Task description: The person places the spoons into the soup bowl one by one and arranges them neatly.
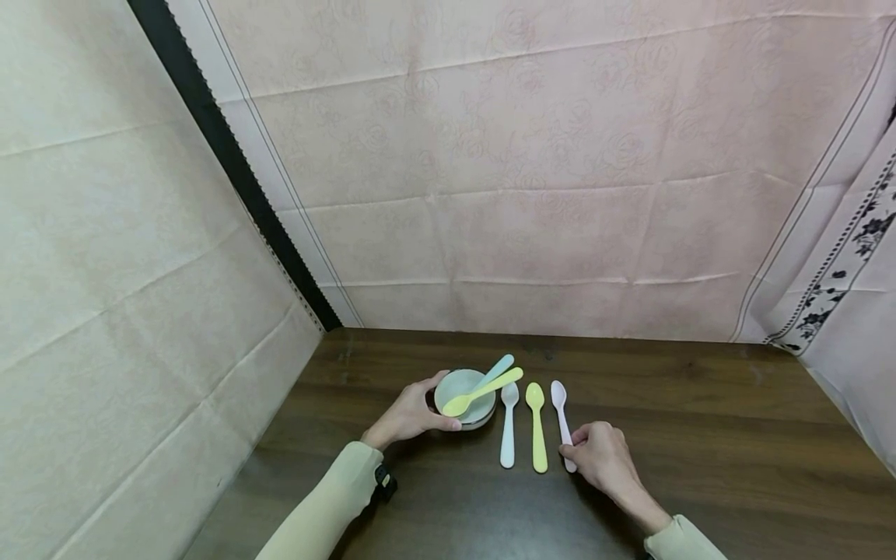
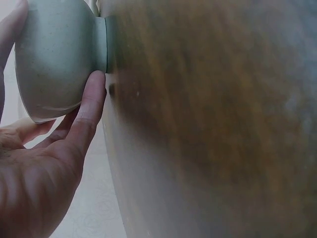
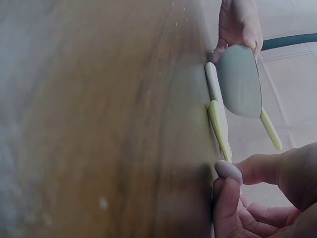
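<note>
My left hand (image 1: 411, 411) grips a pale green bowl (image 1: 456, 383), its thumb and fingers spread around the wall. A yellow-green spoon (image 1: 481, 392) and a light blue spoon (image 1: 498, 369) lie across the bowl, handles poking out over the right rim. In the left wrist view, the bowl (image 2: 57, 54) shows its side and foot, with a fingertip by the foot. At the right, my right hand (image 1: 603, 455) pinches the handle end of a pale lavender spoon (image 1: 561, 404) on the table. The right wrist view shows that handle end (image 3: 228, 171) between thumb and finger.
Between the bowl and the lavender spoon, another light blue spoon (image 1: 508, 435) and another yellow-green spoon (image 1: 537, 432) lie side by side, handles toward me. The dark wooden table (image 1: 693, 412) meets a pale cloth backdrop (image 1: 546, 194) behind and a cloth at the left (image 1: 140, 311).
</note>
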A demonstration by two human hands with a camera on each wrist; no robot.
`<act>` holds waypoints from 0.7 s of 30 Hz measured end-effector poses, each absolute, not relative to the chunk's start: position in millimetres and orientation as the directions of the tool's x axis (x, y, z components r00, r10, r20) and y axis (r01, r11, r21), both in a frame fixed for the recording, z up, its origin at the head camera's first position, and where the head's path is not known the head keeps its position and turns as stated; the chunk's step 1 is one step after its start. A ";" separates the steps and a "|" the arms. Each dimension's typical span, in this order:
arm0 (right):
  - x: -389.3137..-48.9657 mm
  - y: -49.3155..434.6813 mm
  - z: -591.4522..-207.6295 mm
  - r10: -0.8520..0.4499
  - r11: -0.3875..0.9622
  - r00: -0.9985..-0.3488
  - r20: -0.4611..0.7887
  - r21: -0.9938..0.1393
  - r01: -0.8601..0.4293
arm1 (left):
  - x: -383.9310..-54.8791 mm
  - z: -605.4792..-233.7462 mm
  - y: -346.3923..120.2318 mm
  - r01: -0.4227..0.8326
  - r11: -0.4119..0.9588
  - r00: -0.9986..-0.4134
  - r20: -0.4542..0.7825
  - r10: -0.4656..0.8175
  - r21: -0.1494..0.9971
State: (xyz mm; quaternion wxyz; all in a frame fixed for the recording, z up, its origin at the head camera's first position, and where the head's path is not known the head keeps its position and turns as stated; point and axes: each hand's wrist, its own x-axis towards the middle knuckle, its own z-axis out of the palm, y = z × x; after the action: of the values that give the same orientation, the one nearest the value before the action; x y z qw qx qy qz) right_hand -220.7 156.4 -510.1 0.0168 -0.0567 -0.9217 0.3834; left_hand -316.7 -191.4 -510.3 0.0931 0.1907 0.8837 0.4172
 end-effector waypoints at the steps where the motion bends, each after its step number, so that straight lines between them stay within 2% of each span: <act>1: -220.8 156.7 -510.3 0.120 0.696 -0.993 -0.017 -0.711 0.096 | -316.6 -510.4 -191.4 0.261 0.580 -0.910 -0.005 0.415 0.772; 21: -218.1 162.4 -512.1 0.140 0.568 -0.985 -0.098 -0.807 0.161 | -315.7 -509.5 -191.1 0.251 0.577 -0.912 -0.010 0.410 0.777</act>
State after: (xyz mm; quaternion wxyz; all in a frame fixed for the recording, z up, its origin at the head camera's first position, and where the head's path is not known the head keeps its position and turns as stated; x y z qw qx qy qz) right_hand -218.1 162.4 -512.1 -0.0116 -0.0851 -0.8853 0.4570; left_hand -315.7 -191.1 -509.5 0.0947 0.1871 0.8830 0.4199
